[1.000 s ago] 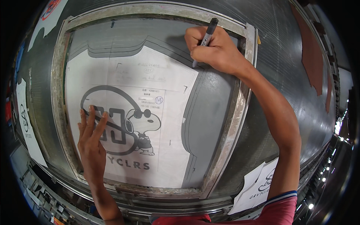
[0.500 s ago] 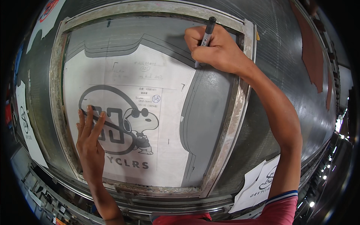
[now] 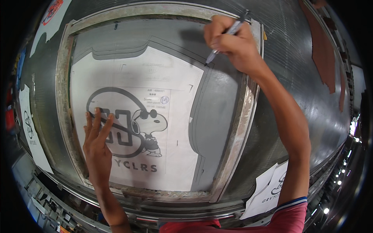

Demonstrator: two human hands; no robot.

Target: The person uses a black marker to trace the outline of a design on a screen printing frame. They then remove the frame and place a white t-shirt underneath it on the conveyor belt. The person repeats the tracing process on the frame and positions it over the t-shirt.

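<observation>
Right hand (image 3: 233, 42) is gripping a marker pen (image 3: 235, 28), tip apparently meeting the grey mesh (image 3: 218, 108) near the frame's (image 3: 244, 106) upper-right corner. Left hand (image 3: 98, 143) is lying spread, grip empty, toward the frame's left side. Paper pattern (image 3: 136, 116) is sitting inside the frame. Done: parallel outlines (image 3: 179, 49) are running beyond its top and right edges. Left: can't tell whether the corner line is finished.

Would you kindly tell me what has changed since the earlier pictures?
The right hand has shifted slightly farther from the person and to the right, and the marker pen it holds now leans further rightward. Nothing was taken hold of or let go. The left hand stays over the printed pattern sheet, fingers spread.
</observation>
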